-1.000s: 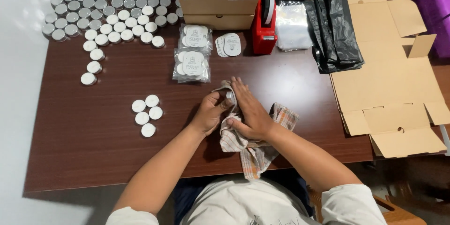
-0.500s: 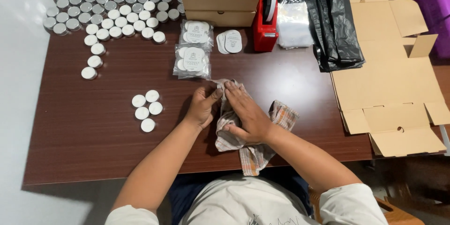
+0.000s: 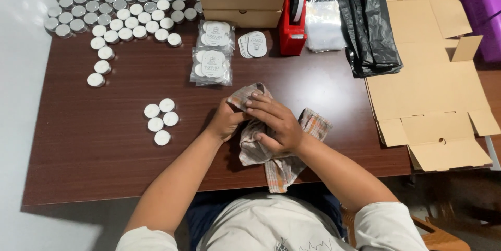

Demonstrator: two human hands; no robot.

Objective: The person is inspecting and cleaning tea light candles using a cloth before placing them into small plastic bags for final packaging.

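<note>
A checked cloth (image 3: pixel 279 152) is lying bunched near the front edge of a dark brown wooden table (image 3: pixel 104 162), one end hanging over that edge toward the person's lap. The table is standing against a pale wall and beside a pale floor at the left.

The left hand (image 3: pixel 225 121) is curling around a fold of the cloth at its left side, fingers closed on the fabric; whether anything is wrapped inside cannot be told. The right hand (image 3: pixel 275 123) is lying over the top of the bundle, fingers fairly straight and pressing down on the cloth, with the fingertips reaching the raised corner near the left hand.

Just left of the hands, five small white-lidded round tins (image 3: pixel 160 117) are sitting in a tight cluster. Further back, many more round tins (image 3: pixel 112 13) are filling the far left corner in rows. Beyond the cloth, clear packets of round labels (image 3: pixel 211 65) are lying near a red tape dispenser (image 3: pixel 292 24), a cardboard box (image 3: pixel 240 3), a stack of clear bags (image 3: pixel 323 24) and black plastic bags (image 3: pixel 373 26). A flattened cardboard carton (image 3: pixel 433 84) is covering the right end.

Compared with half a second ago, the hands and cloth are sitting in nearly the same spot, the right hand having shifted slightly over the bundle.
</note>
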